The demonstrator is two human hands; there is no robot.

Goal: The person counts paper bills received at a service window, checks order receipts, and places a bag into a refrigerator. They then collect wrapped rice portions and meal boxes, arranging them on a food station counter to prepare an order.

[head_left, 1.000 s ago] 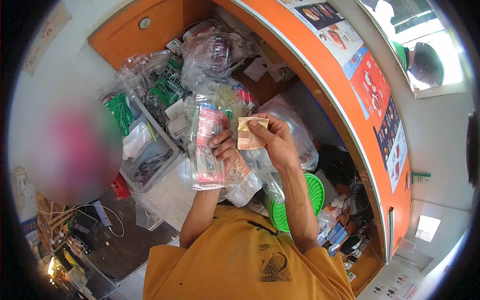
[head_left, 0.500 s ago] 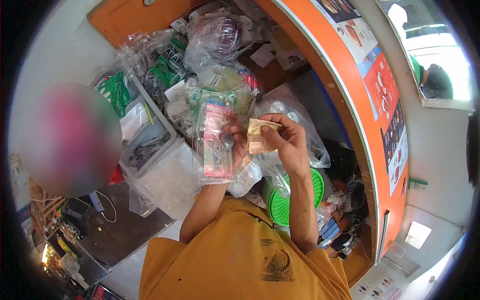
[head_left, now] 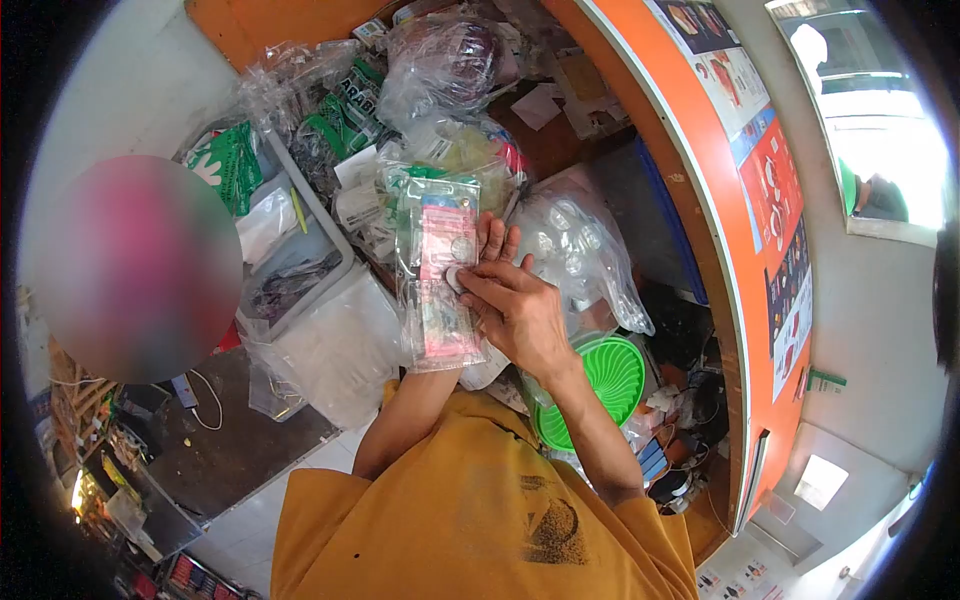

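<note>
A long clear plastic pouch (head_left: pixel 408 335) with pink banknotes (head_left: pixel 436 300) inside lies across my left hand (head_left: pixel 494 238), which holds it from below. Most of that palm is hidden, but its fingertips show past the pouch's right edge. My right hand (head_left: pixel 530 315) reaches over from the right, its thumb and fingers closed on a silvery coin (head_left: pixel 454 279) against the pouch's face. Another round coin shape (head_left: pixel 461 246) shows just above it. I cannot tell whether these coins are inside or on top of the plastic.
Ahead are heaped plastic bags (head_left: pixel 440 75) and a grey bin (head_left: pixel 335 225) with green packets. A bag of clear cups or lids (head_left: pixel 580 235) lies right, above a green-lidded tub (head_left: pixel 605 390). An orange counter wall (head_left: pixel 735 190) curves along the right. A person (head_left: pixel 140 270), blurred, is at left.
My right hand has moved left onto the pouch and now pinches a coin. The folded tan banknote it held is out of sight. More of the pouch's front shows.
</note>
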